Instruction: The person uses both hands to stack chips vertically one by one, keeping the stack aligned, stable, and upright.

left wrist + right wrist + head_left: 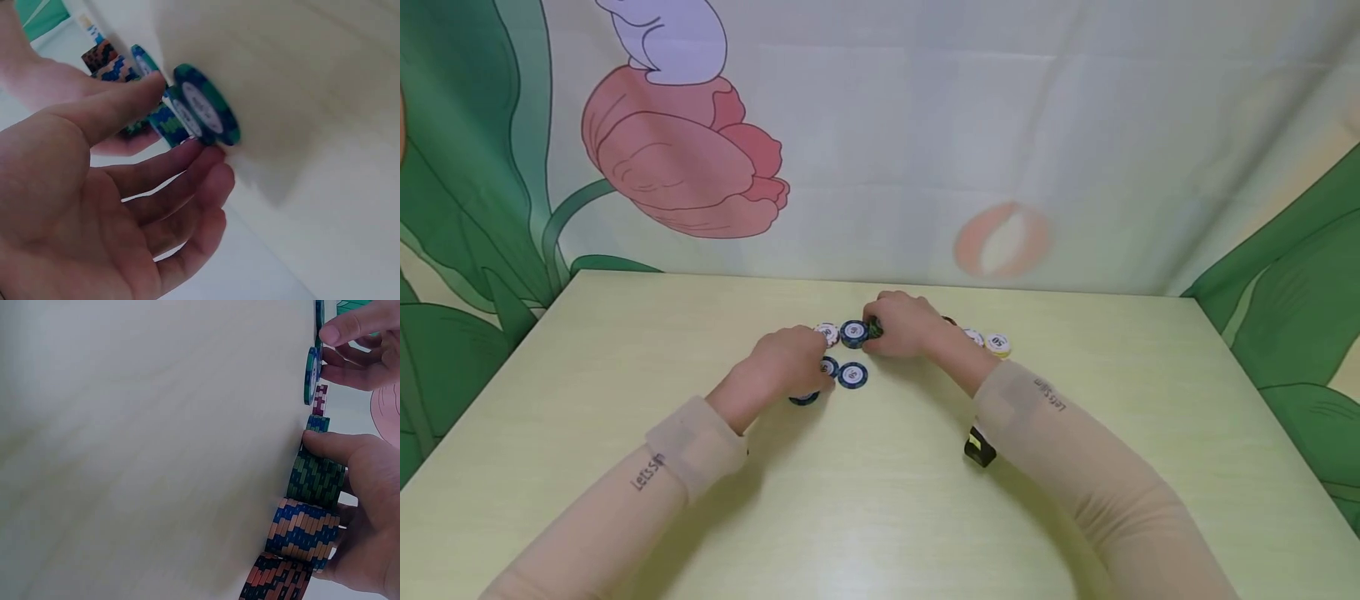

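My left hand (786, 362) pinches a blue-green poker chip (184, 115) between thumb and fingers, low over the table. Another flat chip (852, 375) lies just right of these fingers, and a third chip (803, 398) shows partly under the hand. My right hand (904, 325) grips a stack of green chips (315, 478), with its thumb along the near side. Directly left of that grip stands a blue chip stack (853, 334). A white chip stack (827, 334) is partly covered by the left hand.
Right of the green stack, the row continues with blue-and-orange chips (303, 531) and red-and-black chips (275, 580). White chips and a yellow-edged stack (998, 344) end it. A dark object (980, 447) shows beside the right sleeve. A printed curtain (880, 150) hangs behind the table (880, 508).
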The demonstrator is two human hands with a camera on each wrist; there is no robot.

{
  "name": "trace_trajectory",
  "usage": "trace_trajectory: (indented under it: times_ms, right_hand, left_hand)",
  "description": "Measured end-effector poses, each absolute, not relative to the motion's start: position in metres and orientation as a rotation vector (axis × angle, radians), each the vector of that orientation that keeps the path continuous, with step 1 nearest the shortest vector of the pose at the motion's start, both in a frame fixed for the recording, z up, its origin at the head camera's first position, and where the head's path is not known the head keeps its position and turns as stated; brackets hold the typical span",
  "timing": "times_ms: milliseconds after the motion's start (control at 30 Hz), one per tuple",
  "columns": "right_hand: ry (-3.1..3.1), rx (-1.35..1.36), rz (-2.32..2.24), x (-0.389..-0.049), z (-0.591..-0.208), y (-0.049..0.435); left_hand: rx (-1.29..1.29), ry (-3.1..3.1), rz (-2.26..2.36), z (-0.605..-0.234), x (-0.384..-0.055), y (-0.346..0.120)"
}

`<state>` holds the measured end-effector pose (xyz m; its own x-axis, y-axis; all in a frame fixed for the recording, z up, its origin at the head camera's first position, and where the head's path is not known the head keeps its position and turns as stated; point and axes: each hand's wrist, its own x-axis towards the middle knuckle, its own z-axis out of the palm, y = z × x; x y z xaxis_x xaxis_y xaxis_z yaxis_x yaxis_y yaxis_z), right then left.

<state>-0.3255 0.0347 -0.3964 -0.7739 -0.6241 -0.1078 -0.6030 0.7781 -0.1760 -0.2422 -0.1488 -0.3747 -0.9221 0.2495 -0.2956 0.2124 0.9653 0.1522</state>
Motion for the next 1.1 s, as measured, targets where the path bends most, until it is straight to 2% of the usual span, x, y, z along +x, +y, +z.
trace_trajectory:
  times_ms: [1100]
  right_hand:
    - [2.823, -1.013, -0.242, -0.327, -0.403, 0.037]
  left_hand:
    - [0.448, 2.856, 0.184, -0.382, -0.248, -0.157]
